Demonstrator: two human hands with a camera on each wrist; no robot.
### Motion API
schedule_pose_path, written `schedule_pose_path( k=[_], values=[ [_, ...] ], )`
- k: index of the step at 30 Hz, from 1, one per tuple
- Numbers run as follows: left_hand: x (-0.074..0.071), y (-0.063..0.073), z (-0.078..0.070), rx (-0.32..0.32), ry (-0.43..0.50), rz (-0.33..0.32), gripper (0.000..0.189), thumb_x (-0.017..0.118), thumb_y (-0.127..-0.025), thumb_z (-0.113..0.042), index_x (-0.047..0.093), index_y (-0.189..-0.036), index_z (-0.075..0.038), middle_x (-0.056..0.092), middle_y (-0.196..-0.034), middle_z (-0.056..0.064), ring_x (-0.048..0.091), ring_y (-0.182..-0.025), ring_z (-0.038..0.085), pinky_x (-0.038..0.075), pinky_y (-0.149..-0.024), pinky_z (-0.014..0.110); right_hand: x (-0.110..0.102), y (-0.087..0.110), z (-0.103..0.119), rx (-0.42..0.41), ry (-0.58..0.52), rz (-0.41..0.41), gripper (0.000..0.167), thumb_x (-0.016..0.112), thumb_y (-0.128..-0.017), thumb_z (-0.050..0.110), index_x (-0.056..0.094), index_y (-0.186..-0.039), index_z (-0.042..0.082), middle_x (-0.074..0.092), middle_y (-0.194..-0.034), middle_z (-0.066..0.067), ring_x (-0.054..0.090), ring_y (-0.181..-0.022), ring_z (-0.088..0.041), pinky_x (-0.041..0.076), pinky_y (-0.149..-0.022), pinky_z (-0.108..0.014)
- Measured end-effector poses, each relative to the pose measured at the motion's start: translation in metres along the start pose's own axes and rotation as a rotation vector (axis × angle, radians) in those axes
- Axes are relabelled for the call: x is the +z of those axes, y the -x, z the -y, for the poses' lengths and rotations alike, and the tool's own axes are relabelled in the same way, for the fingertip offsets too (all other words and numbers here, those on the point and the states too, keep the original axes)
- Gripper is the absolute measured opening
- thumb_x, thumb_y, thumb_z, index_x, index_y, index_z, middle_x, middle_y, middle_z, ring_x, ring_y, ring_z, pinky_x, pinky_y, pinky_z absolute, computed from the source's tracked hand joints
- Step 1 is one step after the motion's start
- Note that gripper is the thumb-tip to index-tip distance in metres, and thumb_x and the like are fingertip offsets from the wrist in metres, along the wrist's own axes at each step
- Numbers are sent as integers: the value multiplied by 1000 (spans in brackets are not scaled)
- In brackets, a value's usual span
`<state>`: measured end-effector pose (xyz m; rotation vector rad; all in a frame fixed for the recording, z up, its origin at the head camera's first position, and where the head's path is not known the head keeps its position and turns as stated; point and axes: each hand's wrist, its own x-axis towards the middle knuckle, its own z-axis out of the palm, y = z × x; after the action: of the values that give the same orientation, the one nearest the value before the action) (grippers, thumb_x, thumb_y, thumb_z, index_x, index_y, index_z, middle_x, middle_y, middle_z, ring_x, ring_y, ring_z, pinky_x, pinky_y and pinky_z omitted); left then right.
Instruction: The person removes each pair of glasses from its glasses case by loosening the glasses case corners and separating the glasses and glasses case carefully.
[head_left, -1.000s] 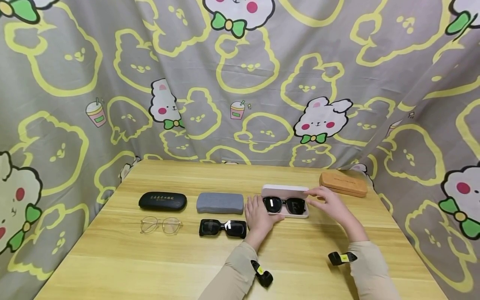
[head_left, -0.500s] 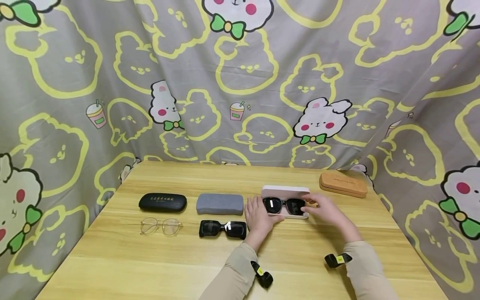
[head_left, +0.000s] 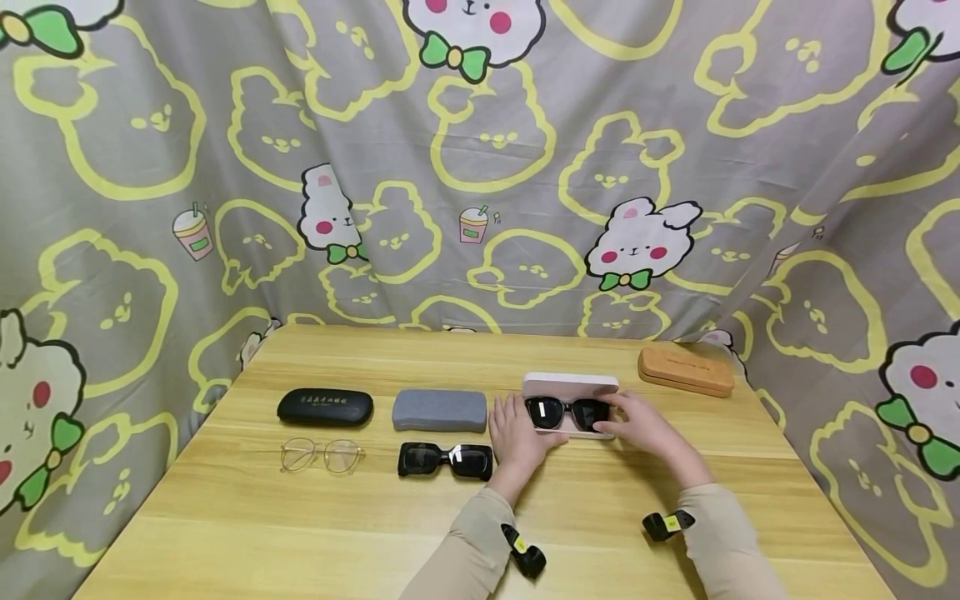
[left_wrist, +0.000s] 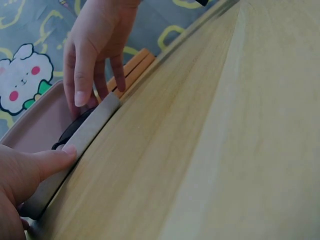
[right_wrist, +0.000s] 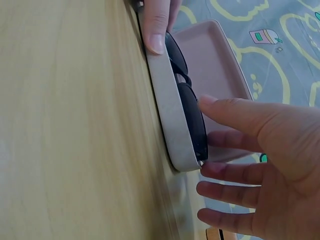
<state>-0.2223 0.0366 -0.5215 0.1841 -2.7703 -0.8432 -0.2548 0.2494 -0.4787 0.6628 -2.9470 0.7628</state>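
A white glasses case (head_left: 570, 385) with a pinkish lining stands open on the table, its lid raised at the back. Black sunglasses (head_left: 568, 412) lie in its base, lenses facing up. My left hand (head_left: 517, 433) holds the case's left end, the thumb (left_wrist: 57, 161) pressed on the front wall; its other fingers are mostly hidden in the left wrist view. At the right end is my right hand (head_left: 643, 423), thumb (right_wrist: 220, 107) at the edge of the right lens. Its fingers (right_wrist: 227, 194) are spread, reaching past the case's right end.
Left of the case sit a grey-blue glasses case (head_left: 439, 411) and a black glasses case (head_left: 325, 407), both closed. Before them lie black rectangular sunglasses (head_left: 446, 460) and thin-framed eyeglasses (head_left: 321, 456). A brown glasses case (head_left: 686, 372) is at the back right, near the curtain (head_left: 420, 275).
My right hand has moved from the lid's right edge down and left to the right lens of the sunglasses. The left hand stays on the case.
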Motion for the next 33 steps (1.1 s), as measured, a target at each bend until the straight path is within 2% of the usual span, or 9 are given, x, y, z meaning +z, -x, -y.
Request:
schedule_pose_path(
  k=[3,8,11,19,25,33],
  values=[
    [1,1,0,7,0,-18,108,85,-59,-59,46,-139,1,47,-145,17,32,-143,39,24,-118,51,3,0,3,2,23,-9,53,75,-84,30,62,-125,-1,60,-115,-26,58,-103,-38,48,-90,-56],
    [2,-1,1,-12,9,17,110,84,-60,-62,43,-143,-2,44,-149,15,28,-146,37,20,-120,51,8,-1,9,25,61,-33,55,77,-82,31,63,-123,-3,59,-113,-27,58,-103,-39,47,-92,-56],
    [3,-2,1,-20,-2,33,112,83,-59,-64,43,-144,-3,43,-150,14,27,-147,36,20,-121,51,10,-1,13,66,83,-41,58,77,-82,33,62,-123,-3,58,-114,-30,58,-104,-41,48,-91,-56],
    [4,-3,1,-18,-24,35,112,83,-58,-65,43,-143,-3,44,-149,14,28,-147,36,22,-121,51,17,-1,27,202,164,-59,66,75,-81,46,59,-123,-2,56,-120,-34,59,-108,-49,51,-85,-60],
    [1,-1,0,-17,-20,32,113,83,-59,-65,43,-143,-3,44,-149,14,28,-146,36,22,-120,52,21,-2,35,270,214,-82,70,75,-79,50,57,-123,0,55,-120,-34,59,-105,-48,52,-77,-60],
    [1,-1,0,-16,-16,21,112,83,-59,-64,44,-143,-2,45,-149,14,29,-146,36,21,-120,51,24,-4,41,298,262,-112,71,77,-76,51,59,-121,0,60,-115,-31,61,-101,-46,53,-72,-57]
  ],
)
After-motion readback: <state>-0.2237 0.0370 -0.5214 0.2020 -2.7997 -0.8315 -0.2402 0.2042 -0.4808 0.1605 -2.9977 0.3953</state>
